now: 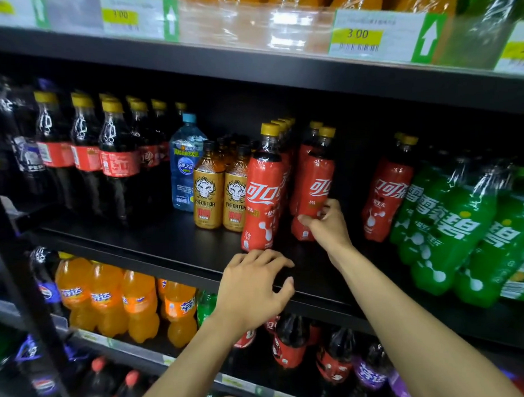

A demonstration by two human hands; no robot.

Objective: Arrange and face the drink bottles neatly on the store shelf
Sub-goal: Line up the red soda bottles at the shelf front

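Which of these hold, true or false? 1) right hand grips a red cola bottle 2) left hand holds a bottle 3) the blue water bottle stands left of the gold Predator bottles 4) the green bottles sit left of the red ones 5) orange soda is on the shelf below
1) True: the right hand has its grip low on a red cola bottle.
2) False: the left hand holds nothing; it rests open at the shelf edge.
3) True: blue water bottle, gold Predator bottles.
4) False: the green bottles are to the right.
5) True: orange soda.
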